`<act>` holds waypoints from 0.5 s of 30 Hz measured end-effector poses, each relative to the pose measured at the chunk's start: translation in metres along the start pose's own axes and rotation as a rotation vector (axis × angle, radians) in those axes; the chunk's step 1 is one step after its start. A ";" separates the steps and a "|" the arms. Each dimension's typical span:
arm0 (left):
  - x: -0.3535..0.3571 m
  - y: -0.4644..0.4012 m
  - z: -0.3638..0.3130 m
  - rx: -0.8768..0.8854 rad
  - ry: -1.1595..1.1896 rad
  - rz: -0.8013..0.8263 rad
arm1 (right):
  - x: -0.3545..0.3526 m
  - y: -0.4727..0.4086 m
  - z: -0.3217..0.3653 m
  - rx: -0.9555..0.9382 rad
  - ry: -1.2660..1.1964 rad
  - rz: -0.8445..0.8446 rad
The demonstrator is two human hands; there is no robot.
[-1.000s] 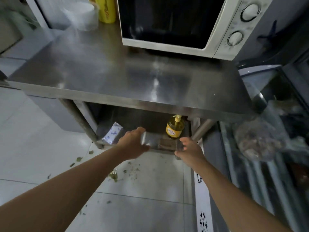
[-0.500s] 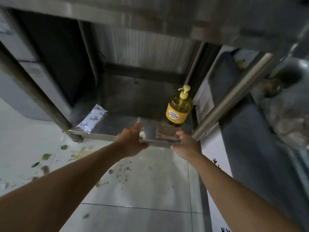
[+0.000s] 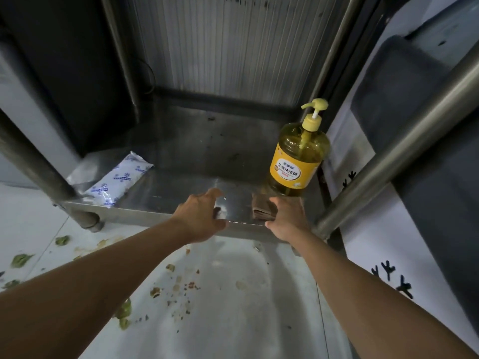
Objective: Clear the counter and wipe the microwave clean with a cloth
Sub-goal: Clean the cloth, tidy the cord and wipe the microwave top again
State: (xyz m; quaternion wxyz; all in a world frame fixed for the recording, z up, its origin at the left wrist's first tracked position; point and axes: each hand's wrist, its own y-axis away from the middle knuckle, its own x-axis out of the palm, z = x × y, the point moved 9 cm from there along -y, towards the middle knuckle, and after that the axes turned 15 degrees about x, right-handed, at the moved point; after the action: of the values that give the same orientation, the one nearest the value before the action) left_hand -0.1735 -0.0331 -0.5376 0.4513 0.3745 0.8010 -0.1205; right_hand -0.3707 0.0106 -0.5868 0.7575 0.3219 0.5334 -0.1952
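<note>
A folded brown cloth (image 3: pixel 261 210) lies at the front edge of the steel lower shelf (image 3: pixel 181 185), just in front of a yellow pump bottle of dish soap (image 3: pixel 298 156). My right hand (image 3: pixel 289 220) grips the cloth's right end, fingers on top and thumb under the shelf lip. To its left, my left hand (image 3: pixel 201 216) rests over the same front edge with fingers loosely spread, holding nothing. The microwave and the countertop are out of view above.
A white and blue plastic pouch (image 3: pixel 118 181) lies on the shelf's left side. Steel table legs stand at the left (image 3: pixel 39 172) and right (image 3: pixel 394 154). Green food scraps (image 3: pixel 20 259) and crumbs litter the white tiled floor. A ribbed metal wall closes the back.
My view dropped from the countertop and microwave down to the lower shelf and moved closer. Both hands stayed at the shelf's front edge, the right one on the cloth.
</note>
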 end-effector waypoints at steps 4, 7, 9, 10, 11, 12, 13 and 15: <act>0.010 -0.008 0.017 -0.006 -0.008 0.001 | 0.017 -0.015 0.001 -0.028 0.164 -0.076; 0.015 -0.010 0.024 -0.007 -0.023 0.003 | 0.022 -0.021 -0.003 -0.057 0.152 -0.140; 0.016 -0.010 0.027 -0.012 -0.035 0.001 | 0.021 -0.023 -0.003 -0.108 0.179 -0.216; 0.015 -0.009 0.028 -0.010 -0.042 0.004 | 0.020 -0.023 -0.001 -0.137 0.202 -0.254; 0.014 -0.009 0.029 -0.007 -0.045 0.007 | 0.018 -0.022 0.001 -0.160 0.213 -0.281; 0.013 -0.008 0.029 -0.004 -0.044 0.012 | 0.017 -0.021 0.003 -0.170 0.208 -0.294; 0.011 -0.008 0.029 -0.003 -0.044 0.016 | 0.015 -0.020 0.004 -0.163 0.188 -0.294; 0.006 -0.005 0.027 -0.001 -0.052 0.019 | 0.009 -0.017 0.002 -0.102 0.116 -0.264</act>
State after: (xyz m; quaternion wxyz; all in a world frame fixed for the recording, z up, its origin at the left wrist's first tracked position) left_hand -0.1621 -0.0477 -0.5583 0.4732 0.3787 0.7855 -0.1253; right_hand -0.3767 -0.0028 -0.5996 0.7086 0.2209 0.6230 -0.2468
